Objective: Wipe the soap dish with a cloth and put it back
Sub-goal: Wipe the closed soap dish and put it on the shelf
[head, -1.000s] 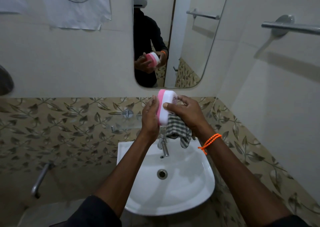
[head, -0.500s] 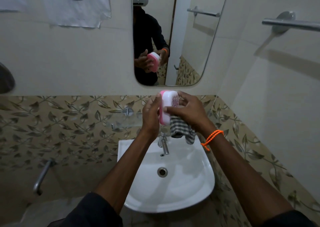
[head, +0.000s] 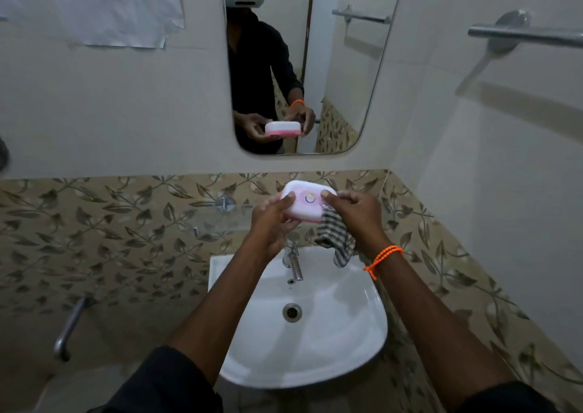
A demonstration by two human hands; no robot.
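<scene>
From the head camera, a pink and white rounded plastic soap dish [head: 307,202] is held up in front of the leaf-patterned tile band [head: 110,220], above the tap end of the white ceramic washbasin [head: 340,333]. Its broad white face, with a small round mark in the middle, is turned toward the camera and lies roughly level, the pink part showing along the lower edge.

The left hand [head: 273,223] takes the dish at its left end: the thumb lies on the upper face and the fingers curl beneath, so this grip is closed round the dish. The right hand [head: 355,215] takes the right end the same way, thumb on top, and its curled fingers also keep hold of a dark and light checked cloth [head: 336,239], which hangs down from under the palm toward the basin's back edge. An orange beaded bracelet [head: 383,256] circles the right wrist.

Below the dish stands a chrome tap [head: 293,259], with the drain [head: 291,311] in the bowl's middle. A rounded wall mirror [head: 344,75] above reflects both hands and the dish. A chrome towel rail [head: 523,35] is fixed to the right wall, and a white sheet [head: 104,8] hangs at upper left.
</scene>
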